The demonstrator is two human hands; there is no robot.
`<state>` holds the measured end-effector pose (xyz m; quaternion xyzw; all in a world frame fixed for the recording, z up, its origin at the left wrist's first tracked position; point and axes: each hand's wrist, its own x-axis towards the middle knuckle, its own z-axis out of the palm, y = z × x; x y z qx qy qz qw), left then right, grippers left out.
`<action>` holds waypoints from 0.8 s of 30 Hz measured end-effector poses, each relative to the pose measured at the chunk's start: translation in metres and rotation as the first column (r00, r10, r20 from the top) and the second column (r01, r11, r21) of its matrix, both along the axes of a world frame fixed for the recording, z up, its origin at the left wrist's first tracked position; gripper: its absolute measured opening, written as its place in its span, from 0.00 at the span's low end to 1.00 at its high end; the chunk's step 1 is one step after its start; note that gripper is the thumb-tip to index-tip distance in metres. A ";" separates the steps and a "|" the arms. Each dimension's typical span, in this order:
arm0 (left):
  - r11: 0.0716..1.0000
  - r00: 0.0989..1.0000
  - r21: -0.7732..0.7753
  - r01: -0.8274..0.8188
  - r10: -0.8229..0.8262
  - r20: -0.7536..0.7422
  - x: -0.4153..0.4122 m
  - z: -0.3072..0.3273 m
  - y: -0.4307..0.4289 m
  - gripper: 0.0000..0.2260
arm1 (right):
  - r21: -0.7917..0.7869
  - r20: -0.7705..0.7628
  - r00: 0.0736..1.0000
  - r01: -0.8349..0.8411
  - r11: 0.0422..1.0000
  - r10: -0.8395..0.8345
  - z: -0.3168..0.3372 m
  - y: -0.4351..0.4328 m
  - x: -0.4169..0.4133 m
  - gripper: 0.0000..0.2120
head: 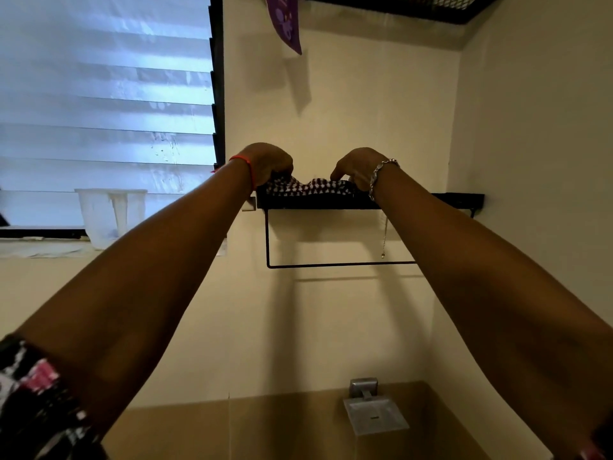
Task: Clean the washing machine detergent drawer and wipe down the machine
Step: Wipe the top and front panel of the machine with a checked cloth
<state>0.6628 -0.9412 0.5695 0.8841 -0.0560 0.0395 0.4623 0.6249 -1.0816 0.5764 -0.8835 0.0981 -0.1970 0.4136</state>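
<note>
Both arms reach up to a black wall shelf [431, 198] above head height. A black-and-white patterned cloth [310, 187] lies bunched on the shelf. My left hand [268, 162] grips the cloth's left end, fingers curled over it. On the cloth's right end my right hand [356, 167] pinches the fabric. A white plastic detergent drawer [111, 215] stands on the window sill at the left. The washing machine is out of view.
A thin black towel rail [331, 265] hangs under the shelf. A louvred glass window [106, 104] fills the upper left. A grey metal soap dish [374, 415] is fixed low on the wall. A purple item [285, 21] hangs from a black mesh rack [398, 8] overhead.
</note>
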 end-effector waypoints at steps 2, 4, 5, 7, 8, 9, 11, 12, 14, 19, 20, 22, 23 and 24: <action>0.993 0.999 -0.106 0.053 -0.051 0.019 -0.002 -0.001 -0.001 0.11 | 0.026 0.122 0.992 0.017 1.000 -0.021 0.000 -0.002 -0.008 0.19; 0.971 0.995 -0.218 0.095 -0.093 0.022 0.000 -0.001 -0.001 0.12 | 0.165 0.199 0.980 -0.051 0.985 0.017 -0.004 -0.008 -0.003 0.21; 0.943 0.992 -0.309 0.127 -0.128 0.016 -0.001 -0.003 -0.001 0.12 | 0.306 0.238 0.968 -0.158 0.939 0.085 -0.006 -0.014 0.002 0.23; 0.860 0.981 -0.476 0.184 -0.188 0.041 -0.005 -0.006 0.001 0.11 | 0.534 0.351 0.934 -0.255 0.806 0.063 -0.007 -0.015 0.006 0.23; 0.817 0.977 -0.541 0.201 -0.205 0.054 -0.007 -0.007 0.002 0.11 | 0.640 0.393 0.919 -0.281 0.715 0.009 -0.008 -0.016 0.008 0.20; 0.781 0.975 -0.586 0.216 -0.209 0.082 -0.012 -0.008 0.003 0.10 | 0.682 0.422 0.906 -0.290 0.671 -0.037 -0.009 -0.015 0.002 0.15; 0.719 0.969 -0.651 0.243 -0.204 0.138 -0.017 -0.007 0.004 0.09 | 0.711 0.496 0.866 -0.363 0.602 -0.064 -0.011 -0.010 -0.009 0.10; 0.699 0.968 -0.669 0.251 -0.192 0.162 -0.022 -0.007 0.007 0.11 | 0.723 0.513 0.856 -0.396 0.566 -0.056 -0.012 -0.008 -0.015 0.11; 0.669 0.959 -0.687 0.282 -0.216 0.184 -0.030 -0.004 0.010 0.14 | 0.732 0.526 0.851 -0.457 0.505 0.008 -0.014 -0.009 -0.026 0.18; 0.589 0.930 -0.734 0.338 -0.328 0.165 -0.066 -0.025 0.035 0.16 | 0.728 0.418 0.838 -0.540 0.423 0.350 -0.035 -0.007 -0.076 0.14; 0.577 0.924 -0.741 0.343 -0.350 0.155 -0.068 -0.029 0.036 0.16 | 0.738 0.407 0.820 -0.555 0.383 0.403 -0.038 -0.007 -0.079 0.14; 0.551 0.921 -0.767 0.328 -0.368 0.129 -0.087 -0.053 0.048 0.14 | 0.743 0.348 0.810 -0.545 0.389 0.471 -0.060 0.001 -0.101 0.10; 0.535 0.914 -0.780 0.324 -0.391 0.112 -0.093 -0.062 0.050 0.12 | 0.732 0.303 0.820 -0.527 0.433 0.486 -0.069 0.004 -0.109 0.07; 0.531 0.914 -0.790 0.307 -0.395 0.089 -0.104 -0.074 0.053 0.10 | 0.726 0.261 0.834 -0.502 0.471 0.487 -0.081 0.008 -0.118 0.06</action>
